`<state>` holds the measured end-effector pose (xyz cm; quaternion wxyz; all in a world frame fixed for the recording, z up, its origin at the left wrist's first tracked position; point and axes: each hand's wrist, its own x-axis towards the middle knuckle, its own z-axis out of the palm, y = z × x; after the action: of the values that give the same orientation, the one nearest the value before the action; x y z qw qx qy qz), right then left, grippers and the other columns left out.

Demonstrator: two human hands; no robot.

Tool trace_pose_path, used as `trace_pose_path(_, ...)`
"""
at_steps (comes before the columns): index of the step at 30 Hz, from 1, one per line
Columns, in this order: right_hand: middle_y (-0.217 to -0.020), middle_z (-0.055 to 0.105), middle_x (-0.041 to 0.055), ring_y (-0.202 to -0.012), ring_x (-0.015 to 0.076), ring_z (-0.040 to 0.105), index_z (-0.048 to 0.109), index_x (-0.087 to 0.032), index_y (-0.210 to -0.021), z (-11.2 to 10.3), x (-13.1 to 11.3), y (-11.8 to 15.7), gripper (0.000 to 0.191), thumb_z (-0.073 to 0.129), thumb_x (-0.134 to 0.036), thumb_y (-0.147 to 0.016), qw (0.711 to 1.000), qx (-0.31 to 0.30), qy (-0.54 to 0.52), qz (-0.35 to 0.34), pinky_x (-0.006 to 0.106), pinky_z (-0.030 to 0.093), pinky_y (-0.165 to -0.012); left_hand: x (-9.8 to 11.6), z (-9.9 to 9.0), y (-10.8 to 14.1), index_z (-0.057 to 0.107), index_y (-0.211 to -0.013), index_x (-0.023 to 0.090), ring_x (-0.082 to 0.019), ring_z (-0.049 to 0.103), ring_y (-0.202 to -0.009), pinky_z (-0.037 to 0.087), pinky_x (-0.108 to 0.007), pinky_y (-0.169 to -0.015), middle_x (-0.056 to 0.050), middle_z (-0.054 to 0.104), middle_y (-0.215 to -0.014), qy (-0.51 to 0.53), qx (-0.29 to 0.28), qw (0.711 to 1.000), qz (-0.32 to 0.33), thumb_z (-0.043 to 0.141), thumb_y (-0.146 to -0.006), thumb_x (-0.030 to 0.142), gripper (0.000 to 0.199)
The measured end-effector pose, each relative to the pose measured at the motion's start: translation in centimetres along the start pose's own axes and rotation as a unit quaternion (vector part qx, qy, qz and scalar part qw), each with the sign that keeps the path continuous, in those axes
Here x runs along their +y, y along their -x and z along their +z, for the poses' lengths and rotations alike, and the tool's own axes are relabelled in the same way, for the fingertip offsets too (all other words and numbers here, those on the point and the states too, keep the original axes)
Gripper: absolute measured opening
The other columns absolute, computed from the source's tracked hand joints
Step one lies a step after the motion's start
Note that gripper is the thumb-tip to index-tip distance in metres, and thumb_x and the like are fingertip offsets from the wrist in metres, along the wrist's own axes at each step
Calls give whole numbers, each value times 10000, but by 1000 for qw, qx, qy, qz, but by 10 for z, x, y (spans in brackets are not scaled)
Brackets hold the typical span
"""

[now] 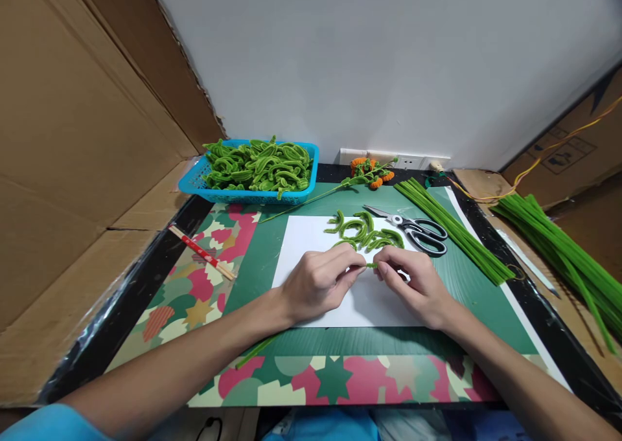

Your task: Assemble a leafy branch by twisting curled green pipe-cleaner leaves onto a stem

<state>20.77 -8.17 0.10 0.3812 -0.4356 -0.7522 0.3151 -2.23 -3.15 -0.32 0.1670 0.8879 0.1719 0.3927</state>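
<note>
Between the fingertips of both hands shows a short bit of green pipe cleaner, held above a white sheet of paper. My left hand pinches its left end. On the other end, my right hand is closed with thumb and forefinger; most of the piece is hidden by the fingers. Just beyond the hands lie several curled green pipe cleaner pieces. Scissors with black and grey handles rest to their right, blades partly over the paper. A green stem pokes out under my left forearm.
A blue basket heaped with bent green pieces stands at the back left. Orange flowers lie behind the paper. Bundles of straight green pipe cleaners are at the right. Wrapped chopsticks lie left on the patterned mat. Cardboard walls the sides.
</note>
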Motion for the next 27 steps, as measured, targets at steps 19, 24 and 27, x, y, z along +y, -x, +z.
trace_pose_path(19,-772,577,-11,-671,146,497,572,-223,-912,-2,0,1,226,483,-284,-1111,1000,-17,-2,-1,288,370,-644,0,0,0,661,-1093,164,-128,609,-659,444,-237,-568,-38,698,-864,9,3,1000,1,587,-1020,32,168)
trace_pose_path(24,-773,573,-14,-670,144,490,573,-223,-919,-2,1,2,226,484,-292,-1115,1000,-14,0,-7,284,372,-644,1,0,0,657,-1088,168,-122,593,-646,431,-233,-554,-36,698,-863,9,4,1000,0,584,-1019,28,172)
trace_pose_path(27,-774,577,-10,-671,147,494,576,-223,-923,-2,1,1,227,479,-291,-1117,1000,-15,5,-6,286,377,-645,1,0,0,659,-1091,173,-121,591,-636,430,-236,-550,-35,704,-862,5,2,1000,0,584,-1026,45,162)
